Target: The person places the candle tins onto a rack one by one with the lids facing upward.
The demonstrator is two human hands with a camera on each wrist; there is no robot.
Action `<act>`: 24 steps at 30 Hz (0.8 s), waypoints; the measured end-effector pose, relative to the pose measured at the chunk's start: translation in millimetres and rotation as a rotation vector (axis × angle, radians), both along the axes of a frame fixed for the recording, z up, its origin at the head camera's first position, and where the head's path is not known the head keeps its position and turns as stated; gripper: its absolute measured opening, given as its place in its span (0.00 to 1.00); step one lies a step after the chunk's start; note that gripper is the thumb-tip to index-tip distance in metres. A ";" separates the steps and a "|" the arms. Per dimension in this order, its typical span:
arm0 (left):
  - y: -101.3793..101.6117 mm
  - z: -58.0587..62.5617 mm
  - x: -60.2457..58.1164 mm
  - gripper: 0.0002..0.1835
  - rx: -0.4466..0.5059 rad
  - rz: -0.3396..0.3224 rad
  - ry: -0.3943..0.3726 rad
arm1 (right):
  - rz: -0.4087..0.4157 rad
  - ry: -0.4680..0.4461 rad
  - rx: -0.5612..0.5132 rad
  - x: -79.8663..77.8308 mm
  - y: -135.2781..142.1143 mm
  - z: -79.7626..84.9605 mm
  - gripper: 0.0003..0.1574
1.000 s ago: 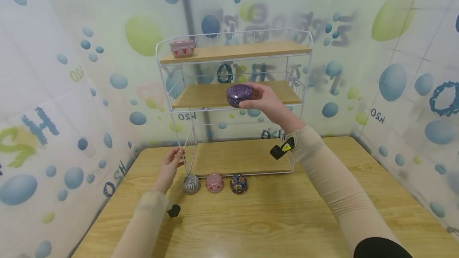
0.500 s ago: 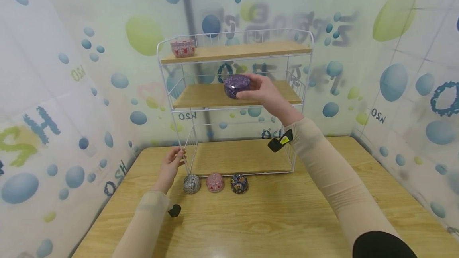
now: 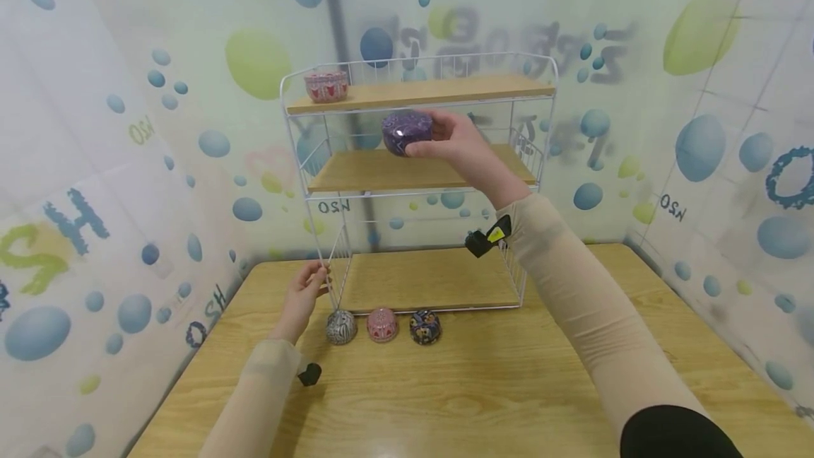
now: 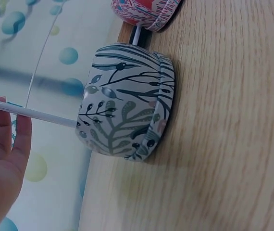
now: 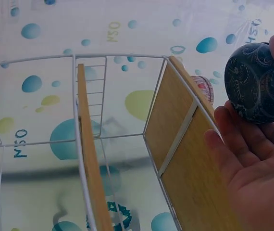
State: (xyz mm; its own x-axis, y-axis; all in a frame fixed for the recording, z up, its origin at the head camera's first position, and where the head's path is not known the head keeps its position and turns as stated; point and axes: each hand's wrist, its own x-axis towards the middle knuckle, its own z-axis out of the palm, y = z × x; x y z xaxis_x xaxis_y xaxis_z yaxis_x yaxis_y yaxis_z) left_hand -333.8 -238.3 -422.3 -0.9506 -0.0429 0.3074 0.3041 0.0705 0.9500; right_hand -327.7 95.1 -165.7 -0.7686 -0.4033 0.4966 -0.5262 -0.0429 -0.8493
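My right hand (image 3: 459, 147) grips a round, dark purple patterned tin (image 3: 405, 133) between thumb and fingers. It is held up in front of the rack (image 3: 420, 96), between the top and middle boards in the head view. In the right wrist view the tin (image 5: 255, 84) looks dark blue with pale swirls. My left hand (image 3: 304, 295) holds the rack's white left front post (image 4: 36, 114), low down. Just below that hand stands a tin with a grey leaf print (image 4: 125, 103). Beside it on the table are a pink tin (image 3: 382, 325) and a dark multicoloured tin (image 3: 425, 327).
A pink and red tin (image 3: 327, 86) stands at the left end of the top board. The white wire rack has three wooden boards, including the middle board (image 3: 362, 169) and the bottom board (image 3: 432, 278). It stands on a wooden table (image 3: 458, 394) before patterned curtains (image 3: 210, 90).
My right hand has lifted the purple tin and shifted it slightly left, from the middle board's front edge to just under the top board. My left hand stays on the post.
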 end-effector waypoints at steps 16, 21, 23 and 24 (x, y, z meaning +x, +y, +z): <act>4.9 7.2 9.1 0.11 -0.020 0.009 -0.002 | 0.004 0.065 -0.010 0.0 -9.9 32.9 0.38; -0.6 -6.7 -2.2 0.14 -0.023 0.020 0.005 | -0.036 0.085 -0.002 0.3 -10.5 42.8 0.39; -1.2 -10.3 -4.8 0.14 -0.035 0.030 0.014 | -0.048 0.093 0.004 0.0 -10.7 46.6 0.39; -0.6 -10.6 -4.9 0.14 -0.042 0.037 0.019 | -0.054 0.095 0.009 0.0 -10.9 48.6 0.39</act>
